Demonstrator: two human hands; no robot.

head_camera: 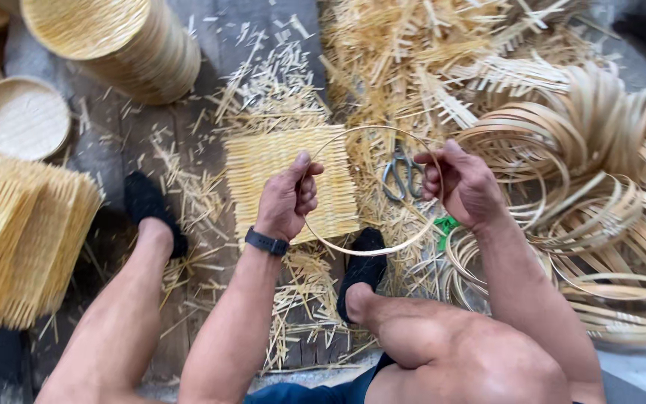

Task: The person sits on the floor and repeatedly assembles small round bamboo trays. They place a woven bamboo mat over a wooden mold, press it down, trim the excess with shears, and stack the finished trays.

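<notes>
The hoop [371, 249] I hold is a thin, smooth bamboo strip with a pale sheen. The mat [278, 176] below is matt woven straw-yellow splints, rough at its edges. The scissors [401, 176] are dull grey metal; my wristband [266, 242] is matt black.

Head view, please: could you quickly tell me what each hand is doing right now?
Left hand: closed, pinching the left side of the thin bamboo hoop.
Right hand: closed, gripping the hoop's right side.

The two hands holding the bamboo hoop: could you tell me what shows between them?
In the head view, between the left hand and right hand, inside the hoop, show a woven bamboo mat and scissors on the floor below.
</notes>
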